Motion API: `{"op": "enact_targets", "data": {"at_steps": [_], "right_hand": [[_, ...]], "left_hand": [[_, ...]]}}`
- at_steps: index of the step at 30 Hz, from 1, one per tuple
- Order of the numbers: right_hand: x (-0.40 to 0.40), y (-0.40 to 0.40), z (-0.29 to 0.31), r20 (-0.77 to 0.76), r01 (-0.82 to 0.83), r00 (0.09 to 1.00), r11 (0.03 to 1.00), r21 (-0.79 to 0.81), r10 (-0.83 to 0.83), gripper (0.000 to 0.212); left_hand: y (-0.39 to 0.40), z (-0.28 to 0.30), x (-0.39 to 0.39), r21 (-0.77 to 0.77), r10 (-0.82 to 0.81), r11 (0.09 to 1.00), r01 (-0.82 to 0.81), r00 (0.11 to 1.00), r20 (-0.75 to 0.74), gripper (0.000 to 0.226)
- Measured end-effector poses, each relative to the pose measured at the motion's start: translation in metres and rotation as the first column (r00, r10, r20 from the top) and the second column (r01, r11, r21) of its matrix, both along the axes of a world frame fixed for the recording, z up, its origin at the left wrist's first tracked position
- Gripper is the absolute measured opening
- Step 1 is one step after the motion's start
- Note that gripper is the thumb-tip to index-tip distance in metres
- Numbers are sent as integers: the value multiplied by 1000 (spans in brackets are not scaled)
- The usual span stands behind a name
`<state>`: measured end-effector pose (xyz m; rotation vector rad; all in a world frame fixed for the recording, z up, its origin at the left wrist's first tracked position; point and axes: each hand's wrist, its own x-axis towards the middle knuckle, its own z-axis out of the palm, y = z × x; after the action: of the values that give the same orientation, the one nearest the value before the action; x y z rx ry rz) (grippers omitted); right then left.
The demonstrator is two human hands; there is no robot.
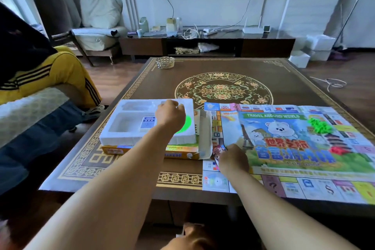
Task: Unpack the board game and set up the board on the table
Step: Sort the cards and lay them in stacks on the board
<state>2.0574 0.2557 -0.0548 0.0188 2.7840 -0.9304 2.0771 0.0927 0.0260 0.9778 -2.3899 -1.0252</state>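
Note:
The paper game board [288, 148] lies unfolded on the right half of the table [223, 71], printed with cartoon bears and "TRAVEL AROUND WORLD". A pile of small green pieces [319, 126] and several red pieces [337, 150] rest on it. At the front left stands the orange game box [150, 150] with a white foam tray [146, 124] on top; a small blue card pack [147, 124] sits in one recess. My left hand [170, 115] reaches into the tray, fingers curled over something I cannot make out. My right hand [233, 160] pinches small picture cards [218, 151] at the board's left edge.
A glass ashtray [165, 62] sits at the table's far left corner. Another person in yellow trousers [50, 75] sits on the sofa at left. A TV cabinet [207, 44] with clutter runs along the far wall. A cord [332, 84] lies on the floor at right.

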Motion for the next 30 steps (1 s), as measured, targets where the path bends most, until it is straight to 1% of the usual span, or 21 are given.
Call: {"op": "enact_targets", "data": {"at_steps": [2,4,7,10,12,14,16,18,19,21,22,24,26,28,29,30], "right_hand": [[3,-3,0,-28,34,999,999,41,-32,31],[3,-3,2,-18,59,998,995,78,-58,32],[-1,-5,8,-34,80,996,991,111,-77,33],[-6,-18,16,-130,57,990,998,-9,-57,28],[-6,-32,23,-163,-29,987,986,-165,2,23],[-2,-49,33,-189,-122,980,944,-306,66,21],[2,-65,46,-218,-199,968,906,-375,123,23],[4,-80,57,-259,-282,947,873,-398,188,26],[4,-90,60,-273,-323,935,861,-392,227,27],[3,-104,62,-288,-410,902,849,-333,322,30],[1,-113,61,-287,-455,881,841,-292,376,31],[-3,-129,56,-263,-538,834,820,-196,484,36],[-6,-142,49,-212,-595,792,802,-56,573,41],[-6,-147,43,-174,-635,749,768,84,639,43],[-6,-149,39,-181,-649,731,752,118,659,43],[-5,-149,35,-203,-656,716,743,133,668,42]], "left_hand": [[-5,-1,8,-9,18,1000,-18,1000,10,25],[-11,-4,13,-10,21,1000,-21,1000,17,28],[-15,-8,17,4,-22,1000,22,1000,12,27],[-18,-14,18,54,-45,997,47,999,-24,24],[-16,-17,20,83,-49,995,53,998,-46,22],[-18,-21,21,84,-32,996,39,996,-78,22],[-25,-23,23,66,37,997,-30,995,-97,25],[-42,-26,24,27,128,992,-126,988,-86,28],[-53,-28,24,-9,168,986,-169,985,-42,30],[-67,-31,27,-82,213,975,-204,969,125,34],[-74,-33,28,-111,218,974,-198,952,215,35],[-83,-35,29,-133,203,977,-167,919,338,36],[-89,-36,26,-126,161,985,-120,904,396,32],[-91,-35,21,-120,111,991,-63,887,448,21],[-94,-33,17,-113,96,992,-48,878,469,15],[-95,-32,16,-112,79,993,-26,863,499,14]]}}
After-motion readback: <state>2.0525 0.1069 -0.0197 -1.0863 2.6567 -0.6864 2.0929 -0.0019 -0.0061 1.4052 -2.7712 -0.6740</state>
